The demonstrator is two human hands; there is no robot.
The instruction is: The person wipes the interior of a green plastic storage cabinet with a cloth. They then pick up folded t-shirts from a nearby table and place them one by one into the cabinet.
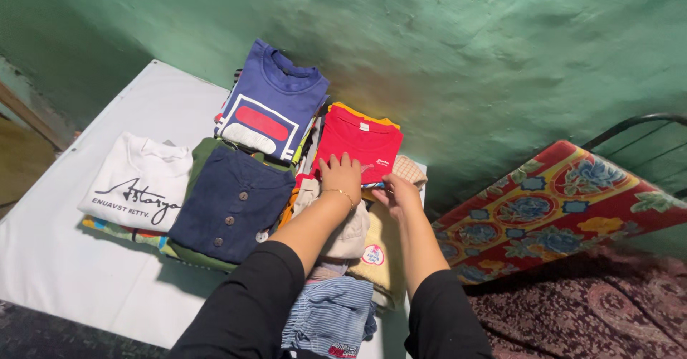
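My left hand (340,173) lies flat and open on the folded red shirt (358,148) at the table's (50,259) far edge, my right hand (396,191) pinching its near hem, so I'd press evenly and square it.

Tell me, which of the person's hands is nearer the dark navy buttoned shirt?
Left. The left hand rests on the red shirt, just right of the navy buttoned shirt. The right hand is farther right, beyond the left.

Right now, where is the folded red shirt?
In the head view, the red shirt lies at the far right of the white table, right of the blue sweatshirt; the left hand rests on its near edge.
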